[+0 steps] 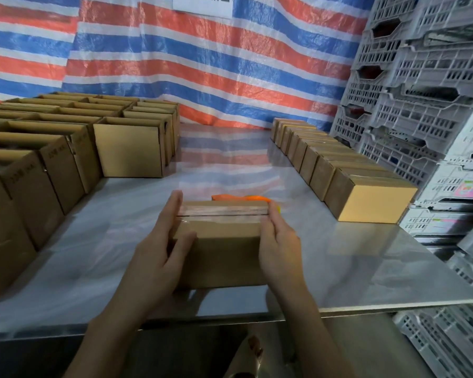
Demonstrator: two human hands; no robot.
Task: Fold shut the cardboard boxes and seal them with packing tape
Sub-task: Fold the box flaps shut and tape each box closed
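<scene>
l hand (159, 252) & r hand (280, 252), fingers straight, press sides of taped box (224, 257).

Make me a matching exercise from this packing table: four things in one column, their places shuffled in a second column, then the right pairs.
Things
1. taped box
2. open boxes
3. row of shut boxes
4. orange object

Places
A. right side of the table
B. just behind the taped box
C. left side of the table
D. centre front, between the left hand and right hand

Pairs: 1-D, 2-C, 3-A, 4-B
</scene>
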